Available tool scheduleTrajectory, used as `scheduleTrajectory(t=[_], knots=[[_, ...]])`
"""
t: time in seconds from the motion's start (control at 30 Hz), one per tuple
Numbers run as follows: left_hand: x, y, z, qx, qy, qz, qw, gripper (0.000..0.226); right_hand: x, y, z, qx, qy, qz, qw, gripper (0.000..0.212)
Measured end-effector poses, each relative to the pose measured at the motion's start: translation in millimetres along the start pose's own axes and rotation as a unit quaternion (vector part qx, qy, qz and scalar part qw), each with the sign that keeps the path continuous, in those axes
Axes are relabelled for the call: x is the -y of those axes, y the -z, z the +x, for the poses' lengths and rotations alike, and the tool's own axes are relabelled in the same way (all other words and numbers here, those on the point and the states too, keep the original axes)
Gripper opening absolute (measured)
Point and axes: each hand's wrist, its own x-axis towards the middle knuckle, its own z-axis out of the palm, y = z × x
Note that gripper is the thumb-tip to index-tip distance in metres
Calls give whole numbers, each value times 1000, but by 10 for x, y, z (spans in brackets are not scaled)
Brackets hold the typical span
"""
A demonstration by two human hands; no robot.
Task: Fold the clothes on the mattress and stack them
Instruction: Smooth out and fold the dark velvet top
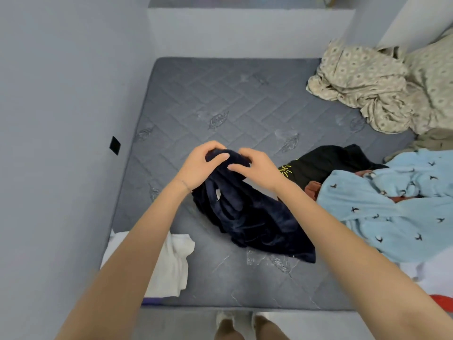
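A dark navy fleece garment (pixel 252 222) hangs bunched over the grey quilted mattress (pixel 220 99), its lower end trailing on the surface. My left hand (pixel 201 165) grips its top edge from the left. My right hand (pixel 257 168) pinches the same edge from the right, close to the left hand. To the right lie a black garment with yellow print (pixel 323 163), a light blue fleece piece with small bird prints (pixel 392 207) and a rust-coloured item (pixel 312 188) between them. A white cloth (pixel 171 263) lies at the mattress's near left corner.
A beige patterned blanket (pixel 367 87) is heaped at the far right corner. Grey walls close in on the left and behind the mattress. A red item (pixel 443 300) shows at the lower right edge. My feet (pixel 242 325) stand at the mattress's near edge.
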Motion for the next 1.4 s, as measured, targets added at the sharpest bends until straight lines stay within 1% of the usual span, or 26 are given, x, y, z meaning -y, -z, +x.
scheduleTrajectory(t=[0.03, 0.1, 0.17, 0.27, 0.4, 0.53, 0.67, 0.73, 0.77, 0.87, 0.93, 1.03, 1.13, 1.23, 1.33, 1.4], knots=[[8, -10, -49, -20, 9, -26, 999, 4, 45, 1, -4, -14, -3, 4, 1000, 39], [84, -61, -184, -32, 50, -89, 994, 14, 127, 22, -17, -42, -14, 20, 999, 36], [191, -148, -345, 7, 103, -133, 986, 21, 218, 59, -28, -60, -18, 45, 997, 34], [329, -318, -515, 76, 168, -138, 973, 32, 386, 167, -39, -78, -4, 87, 993, 35], [443, -516, -633, 97, 179, -143, 968, 40, 590, 347, -35, -106, 11, 109, 988, 39], [578, -650, -797, 160, 210, -106, 959, 60, 750, 518, -31, -173, 23, 125, 977, 43], [687, -810, -850, 168, 204, -86, 960, 74, 875, 638, -64, -227, 38, 133, 964, 47], [717, -897, -825, 146, 195, -59, 968, 71, 911, 676, -82, -250, 39, 138, 957, 47], [730, -930, -809, 130, 192, -52, 971, 64, 920, 696, -95, -260, 40, 140, 955, 47], [759, -939, -748, 67, 167, -27, 983, 36, 911, 771, -152, -285, 37, 142, 947, 47], [735, -861, -713, 30, 160, -43, 986, 27, 869, 846, -199, -301, 27, 139, 943, 48], [594, -661, -640, -37, 169, -100, 980, 22, 762, 968, -269, -323, -3, 123, 939, 47], [326, -423, -507, -113, 161, -138, 971, 23, 660, 1055, -347, -341, -28, 95, 935, 47], [21, -168, -347, -180, 126, -121, 968, 14, 625, 1128, -408, -361, -36, 89, 928, 47], [-192, 20, -232, -212, 92, -64, 971, 9, 667, 1233, -451, -373, -35, 79, 924, 47], [-285, 94, -198, -235, 81, -44, 968, 10, 713, 1319, -496, -371, -37, 57, 926, 42]])
